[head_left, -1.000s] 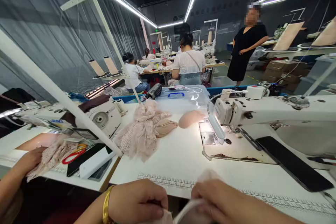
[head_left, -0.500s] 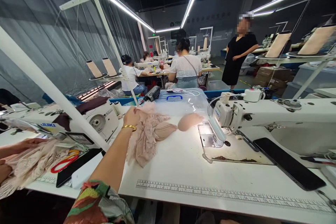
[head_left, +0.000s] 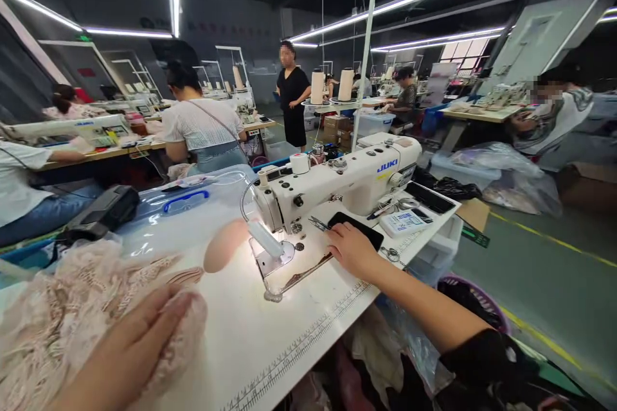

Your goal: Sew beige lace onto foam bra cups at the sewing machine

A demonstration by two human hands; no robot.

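My left hand is closed on a bunch of pale pink lace fabric at the near left of the table, large and close to the camera. More of the gathered lace lies beyond it, with a lined beige cup piece partly covered. A smooth pink bra cup rests flat beside the sewing machine's needle plate. My right hand reaches over a black phone, fingers extended. Its fingertips are at the handle end of small thread snips; whether they grip the snips is hard to see.
A white sewing machine with a lit lamp stands across the table. A printed ruler follows the front edge. A clear plastic box sits behind the bra cup. A white box and keys lie right of the phone.
The view has turned right. My left hand has come nearer with lace in its grip, away from the table's far side. My right hand has come into view by the phone and snips.
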